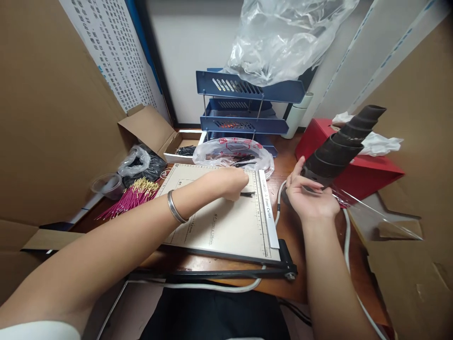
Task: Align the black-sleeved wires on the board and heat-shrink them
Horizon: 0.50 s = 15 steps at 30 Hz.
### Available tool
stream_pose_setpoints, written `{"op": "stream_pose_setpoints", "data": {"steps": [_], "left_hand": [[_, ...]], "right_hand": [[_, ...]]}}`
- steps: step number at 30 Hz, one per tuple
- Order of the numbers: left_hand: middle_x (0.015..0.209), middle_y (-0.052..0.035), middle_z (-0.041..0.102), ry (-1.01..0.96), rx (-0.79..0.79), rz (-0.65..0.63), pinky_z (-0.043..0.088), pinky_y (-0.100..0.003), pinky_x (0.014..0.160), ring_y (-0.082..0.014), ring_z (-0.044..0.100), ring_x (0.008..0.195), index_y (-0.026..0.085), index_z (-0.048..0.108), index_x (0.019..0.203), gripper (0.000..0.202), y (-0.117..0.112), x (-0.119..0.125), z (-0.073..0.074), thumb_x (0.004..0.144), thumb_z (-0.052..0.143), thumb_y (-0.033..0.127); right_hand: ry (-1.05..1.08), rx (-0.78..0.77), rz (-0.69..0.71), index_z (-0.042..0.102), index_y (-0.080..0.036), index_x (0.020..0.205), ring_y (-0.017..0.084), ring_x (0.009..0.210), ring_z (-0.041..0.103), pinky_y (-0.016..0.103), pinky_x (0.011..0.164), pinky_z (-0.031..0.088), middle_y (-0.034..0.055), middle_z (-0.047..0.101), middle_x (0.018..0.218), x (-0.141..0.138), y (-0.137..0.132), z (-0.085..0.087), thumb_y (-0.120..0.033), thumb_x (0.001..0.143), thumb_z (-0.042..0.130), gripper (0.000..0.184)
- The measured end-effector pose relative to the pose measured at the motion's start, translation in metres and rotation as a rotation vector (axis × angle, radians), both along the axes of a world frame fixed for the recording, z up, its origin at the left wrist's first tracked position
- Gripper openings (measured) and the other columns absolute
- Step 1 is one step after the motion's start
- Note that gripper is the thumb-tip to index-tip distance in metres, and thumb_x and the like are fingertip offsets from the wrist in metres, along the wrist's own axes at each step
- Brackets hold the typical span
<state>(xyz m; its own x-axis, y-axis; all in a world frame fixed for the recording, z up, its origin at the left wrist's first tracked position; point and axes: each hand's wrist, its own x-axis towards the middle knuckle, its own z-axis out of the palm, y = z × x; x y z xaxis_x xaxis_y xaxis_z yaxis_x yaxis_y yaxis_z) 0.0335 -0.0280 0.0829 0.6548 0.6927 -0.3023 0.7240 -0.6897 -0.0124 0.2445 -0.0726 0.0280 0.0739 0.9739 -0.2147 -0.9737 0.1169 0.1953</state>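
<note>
My left hand [231, 183] rests closed on the pale board of a paper cutter [219, 222], pinching a short black tube piece [247, 194] near the ruler strip. A metal bangle sits on that wrist. My right hand [309, 193] is wrapped round the base of a dark stepped cone-shaped nozzle [341, 146], held tilted up to the right beside the cutter. A clear bag of black pieces [233, 153] lies just behind the board.
A bundle of pink wires with gold tips [132, 194] lies at the left. A blue stacked letter tray [244, 106] stands behind, with a plastic bag on top. A red box [357, 163] is on the right, cardboard walls on both sides, a white cable [212, 285] near me.
</note>
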Motion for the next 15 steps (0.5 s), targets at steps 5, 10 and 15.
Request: {"op": "stream_pose_setpoints", "data": {"steps": [5, 10, 15], "left_hand": [[0.063, -0.0078, 0.069, 0.015, -0.142, 0.033, 0.042, -0.036, 0.062, -0.0204, 0.055, 0.057, 0.016, 0.082, 0.071, 0.016, -0.012, -0.01, 0.009, 0.068, 0.07, 0.006], [0.065, -0.0049, 0.069, 0.006, -0.149, 0.13, 0.034, -0.034, 0.058, -0.0169, 0.05, 0.056, 0.018, 0.077, 0.068, 0.013, 0.008, -0.066, 0.013, 0.071, 0.065, 0.014], [0.079, -0.0072, 0.076, 0.098, -0.056, 0.523, 0.041, -0.033, 0.065, -0.0222, 0.063, 0.069, 0.02, 0.078, 0.077, 0.012, 0.078, -0.156, 0.024, 0.068, 0.07, 0.021]], "right_hand": [[-0.361, 0.011, -0.007, 0.068, -0.021, 0.113, 0.01, 0.047, 0.038, 0.025, 0.037, 0.038, 0.0112, 0.076, 0.098, -0.008, -0.003, -0.004, -0.062, 0.106, 0.039, 0.051], [-0.802, 0.082, 0.118, 0.069, -0.019, 0.099, 0.008, 0.047, 0.016, 0.02, 0.036, 0.024, -0.002, 0.057, 0.065, -0.024, -0.023, -0.002, -0.086, 0.09, 0.054, 0.069], [-1.1, 0.169, 0.333, 0.067, -0.022, 0.083, 0.008, 0.043, 0.015, 0.018, 0.039, 0.024, -0.0103, 0.033, 0.045, -0.032, -0.045, 0.006, -0.06, 0.089, 0.076, 0.04]]}}
